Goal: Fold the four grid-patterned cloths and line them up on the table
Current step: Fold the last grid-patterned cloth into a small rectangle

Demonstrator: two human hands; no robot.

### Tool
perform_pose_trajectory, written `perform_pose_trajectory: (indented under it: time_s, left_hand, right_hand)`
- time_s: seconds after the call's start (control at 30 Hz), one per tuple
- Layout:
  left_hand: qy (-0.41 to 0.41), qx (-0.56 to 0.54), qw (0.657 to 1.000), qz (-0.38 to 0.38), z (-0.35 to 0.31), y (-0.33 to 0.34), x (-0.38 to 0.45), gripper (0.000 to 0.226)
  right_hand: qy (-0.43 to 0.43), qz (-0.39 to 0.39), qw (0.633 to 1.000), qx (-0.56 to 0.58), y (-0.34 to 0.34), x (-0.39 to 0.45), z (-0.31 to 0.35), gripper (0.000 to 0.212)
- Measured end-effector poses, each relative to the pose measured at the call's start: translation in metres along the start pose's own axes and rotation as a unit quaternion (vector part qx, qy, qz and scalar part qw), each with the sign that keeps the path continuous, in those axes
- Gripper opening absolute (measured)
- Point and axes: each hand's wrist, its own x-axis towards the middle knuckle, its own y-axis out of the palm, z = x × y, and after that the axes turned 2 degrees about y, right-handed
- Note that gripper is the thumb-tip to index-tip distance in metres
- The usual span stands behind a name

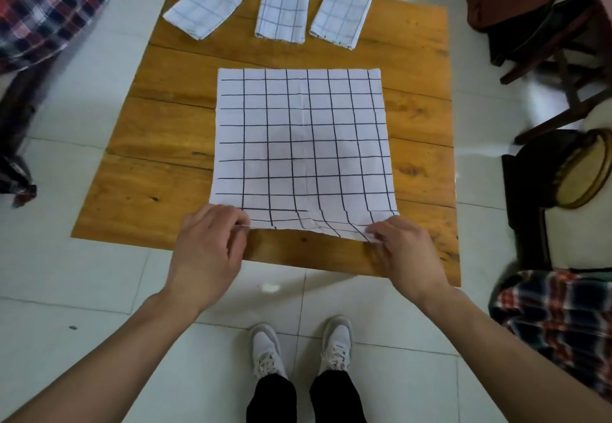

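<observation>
- White, black-gridded, the unfolded cloth lies spread flat at the middle of the wooden table, its near edge by the table's front.
- Three folded cloths sit along the far edge: left folded cloth, middle folded cloth, right folded cloth.
- At the near left corner, the left hand pinches the hem between thumb and curled fingers.
- At the near right corner, the right hand pinches likewise; the cloth ripples and lifts slightly there.
- Judged step: the first fold of the last cloth, near edge carried over to the far edge.
- To do it well, both corners should probably rise together and level, grid lines matched to keep edges square, then the crease pressed flat.
- Its likely place is right of the row, where bare wood shows.
</observation>
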Motion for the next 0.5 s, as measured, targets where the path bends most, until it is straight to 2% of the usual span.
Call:
perform_pose_trajectory:
  time_s: [0.23, 0.5]
  left_hand:
    - [0.023, 0.007, 0.999, 0.036, -0.002, -0.041, 0.008, 0.003]
    - [0.064, 0.009, 0.998, -0.008, -0.002, -0.072, 0.022, 0.023]
  right_hand:
    - [-0.008, 0.013, 1.000, 0.006, -0.041, -0.012, 0.016, 0.013]
    - [0.014, 0.014, 0.999, 0.042, -0.077, -0.016, 0.036, 0.007]
